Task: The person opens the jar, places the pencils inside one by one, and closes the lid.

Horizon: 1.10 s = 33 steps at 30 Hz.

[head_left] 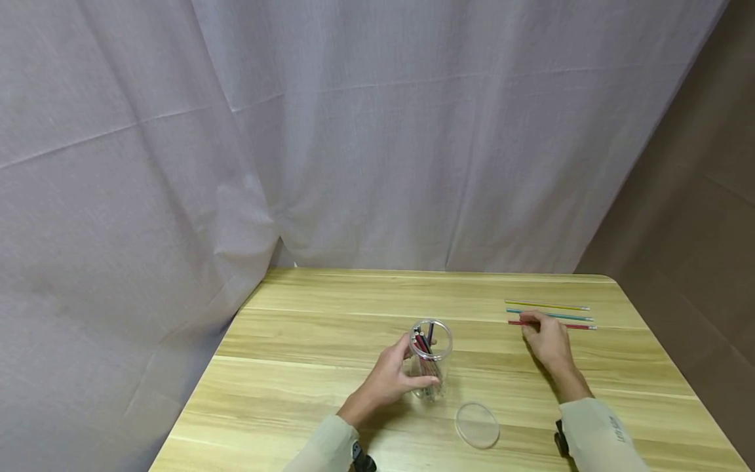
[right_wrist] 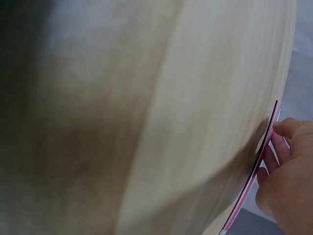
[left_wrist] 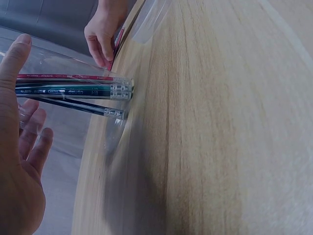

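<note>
My left hand [head_left: 389, 377] grips a clear plastic jar [head_left: 445, 367] from its left side, thumb towards me. Several pencils [left_wrist: 73, 90], red and dark ones among them, stand inside with their eraser ends down at the table. The jar's mouth has no lid on it. Over to the right, my right hand [head_left: 548, 342] pinches a red pencil [right_wrist: 249, 178] near its left end; the pencil lies on the table. Behind it lie a teal pencil [head_left: 566, 317] and a yellow pencil [head_left: 545, 305], roughly parallel to it.
A round clear lid [head_left: 478, 425] lies flat on the wooden table [head_left: 283, 367], just right of the jar and nearer to me. Grey curtains [head_left: 377, 151] hang behind the table's far edge and along its left side.
</note>
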{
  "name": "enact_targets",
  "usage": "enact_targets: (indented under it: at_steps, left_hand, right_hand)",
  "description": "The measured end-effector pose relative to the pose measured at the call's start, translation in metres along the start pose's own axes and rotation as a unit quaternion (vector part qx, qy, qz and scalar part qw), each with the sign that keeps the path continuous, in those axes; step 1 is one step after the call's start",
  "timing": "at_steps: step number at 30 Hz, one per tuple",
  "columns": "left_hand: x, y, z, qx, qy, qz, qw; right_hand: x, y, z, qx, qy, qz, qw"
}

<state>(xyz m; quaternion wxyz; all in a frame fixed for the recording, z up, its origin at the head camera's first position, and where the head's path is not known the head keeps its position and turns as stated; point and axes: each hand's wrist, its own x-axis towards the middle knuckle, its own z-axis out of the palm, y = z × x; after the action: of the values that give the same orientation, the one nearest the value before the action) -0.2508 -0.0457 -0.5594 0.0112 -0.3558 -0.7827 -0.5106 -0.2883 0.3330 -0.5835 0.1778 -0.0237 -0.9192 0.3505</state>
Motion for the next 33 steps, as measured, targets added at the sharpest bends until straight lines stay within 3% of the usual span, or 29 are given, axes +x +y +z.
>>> enact_targets:
  at_steps: [15,26,33]
  left_hand:
    - [-0.001,0.0,0.0,-0.003,0.003,0.0,1.0]
    - [0.0,0.0,0.0,-0.007,0.003,-0.002,1.0]
    - [0.0,0.0,0.001,-0.011,0.001,0.0,0.9999]
  right_hand:
    - [-0.003,0.001,0.0,-0.043,0.014,-0.086,0.995]
    - [-0.003,-0.012,0.004,-0.059,-0.046,-0.127,0.989]
    - [-0.005,-0.017,0.006,-0.058,-0.072,-0.123,0.988]
